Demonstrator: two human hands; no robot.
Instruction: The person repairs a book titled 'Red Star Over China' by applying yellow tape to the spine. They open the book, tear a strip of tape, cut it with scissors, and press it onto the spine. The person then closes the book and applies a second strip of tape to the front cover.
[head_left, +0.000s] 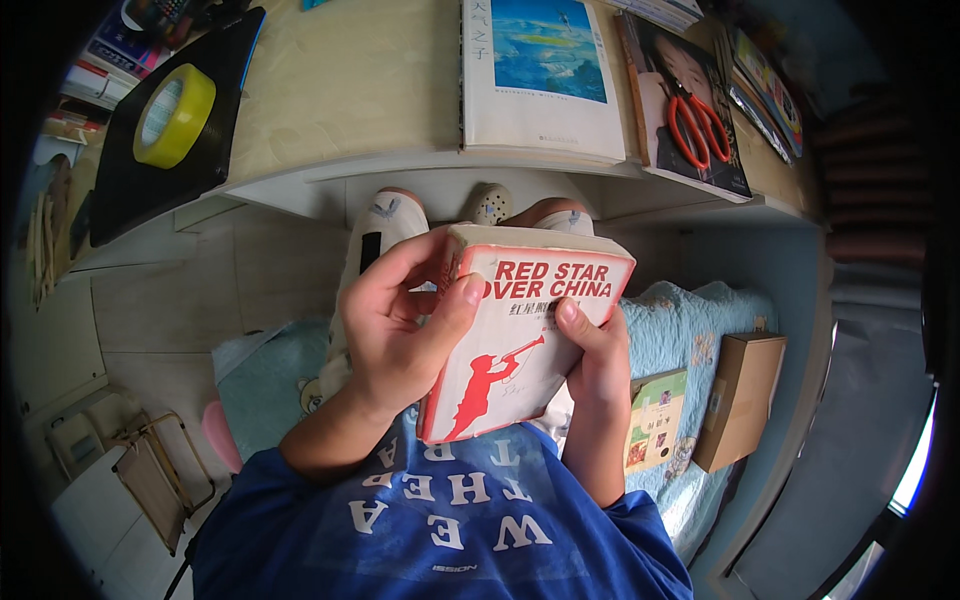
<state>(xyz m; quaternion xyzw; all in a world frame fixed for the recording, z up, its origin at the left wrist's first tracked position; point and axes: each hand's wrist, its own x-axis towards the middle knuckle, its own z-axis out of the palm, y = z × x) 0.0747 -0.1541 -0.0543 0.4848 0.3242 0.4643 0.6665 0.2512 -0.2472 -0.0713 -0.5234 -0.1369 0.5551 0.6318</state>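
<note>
A thick paperback book (517, 337) is held up in front of my chest, its white and red cover facing me. The cover bears printed writing and a red figure blowing a bugle. My left hand (397, 322) grips the spine side, thumb on the front and fingers behind. On the opposite edge, my right hand (600, 360) clasps the book with its thumb pressed on the cover. The book is closed, and its worn top edge points towards the desk (345, 82). Fingers behind the book are mostly hidden.
On the desk lie a yellow tape roll (196, 112) on a black flat object (139, 202), a white book (536, 120), and red-handled scissors (697, 131) atop a dark book (660, 154). At right, a blue quilt (675, 319) bears a cardboard box (742, 405) and a green-and-cream book (652, 427).
</note>
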